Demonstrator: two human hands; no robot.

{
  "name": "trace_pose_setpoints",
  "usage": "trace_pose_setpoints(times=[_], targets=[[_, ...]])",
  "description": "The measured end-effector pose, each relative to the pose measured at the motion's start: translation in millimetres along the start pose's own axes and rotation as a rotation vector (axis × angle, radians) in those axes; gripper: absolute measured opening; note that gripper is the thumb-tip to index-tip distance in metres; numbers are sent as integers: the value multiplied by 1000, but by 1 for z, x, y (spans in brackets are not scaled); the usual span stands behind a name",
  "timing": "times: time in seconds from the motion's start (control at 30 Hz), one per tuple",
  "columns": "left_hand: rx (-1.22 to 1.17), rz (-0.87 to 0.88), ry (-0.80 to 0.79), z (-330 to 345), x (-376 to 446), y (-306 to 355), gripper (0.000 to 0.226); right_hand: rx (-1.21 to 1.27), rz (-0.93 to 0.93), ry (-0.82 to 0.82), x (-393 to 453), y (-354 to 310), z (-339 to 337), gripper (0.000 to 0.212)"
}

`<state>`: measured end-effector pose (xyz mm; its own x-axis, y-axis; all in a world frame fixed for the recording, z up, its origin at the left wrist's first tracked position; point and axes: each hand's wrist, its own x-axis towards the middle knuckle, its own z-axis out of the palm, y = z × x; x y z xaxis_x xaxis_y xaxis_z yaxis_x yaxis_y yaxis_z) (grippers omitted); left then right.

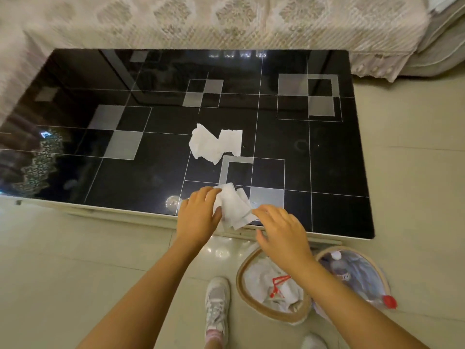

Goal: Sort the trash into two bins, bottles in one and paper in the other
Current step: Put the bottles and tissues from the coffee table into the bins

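A crumpled white paper tissue [235,206] lies at the front edge of the black glass table [151,137]. My left hand [198,215] grips its left side with curled fingers. My right hand [281,227] touches its right edge with the fingertips. A second white paper [214,144] lies flat farther back, near the table's middle. On the floor below my right arm stand two round bins: the paper bin [242,293] with white paper inside, and the bottle bin [362,260] holding plastic bottles, one with a red cap [389,302].
A sofa with a lace cover [226,18] runs behind the table. My shoe [217,306] stands on the pale tiled floor just left of the bins. The table's front rim [113,212] is white.
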<state>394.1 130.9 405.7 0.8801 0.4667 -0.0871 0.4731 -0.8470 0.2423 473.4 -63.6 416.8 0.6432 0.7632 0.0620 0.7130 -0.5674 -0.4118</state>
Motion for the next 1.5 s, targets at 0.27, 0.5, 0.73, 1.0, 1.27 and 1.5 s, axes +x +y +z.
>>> trace_pose_setpoints(times=[0.27,0.5,0.73,1.0,1.27,1.5], targets=[[49,46,-146,12,98,-64,57,-100,268,-176,75,-39,85,67],[89,154,-186,40,185,-65,59,-67,505,-223,107,-53,135,81],[38,62,-233,66,221,-66,71,-71,651,-306,131,-77,162,83],[52,59,-212,87,240,-70,51,-114,575,-366,138,-71,169,67],[-92,133,-148,83,236,-60,29,-54,499,-319,130,-40,156,66],[-248,59,-198,75,225,-57,27,168,623,-238,112,-18,132,41]])
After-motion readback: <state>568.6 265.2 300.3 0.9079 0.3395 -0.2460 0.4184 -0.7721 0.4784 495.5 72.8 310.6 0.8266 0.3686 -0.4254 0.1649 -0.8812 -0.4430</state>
